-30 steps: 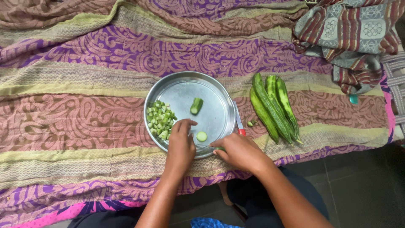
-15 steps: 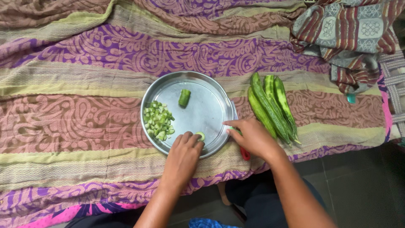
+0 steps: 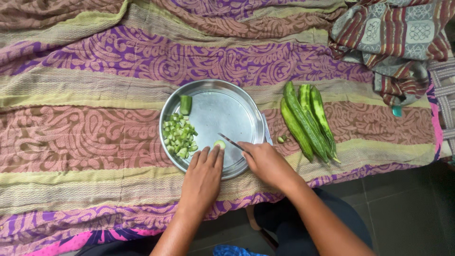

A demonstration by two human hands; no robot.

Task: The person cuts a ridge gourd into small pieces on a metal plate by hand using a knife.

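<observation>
No packages, labels, signs or screens anywhere around the steel plate (image 3: 246, 102).
</observation>
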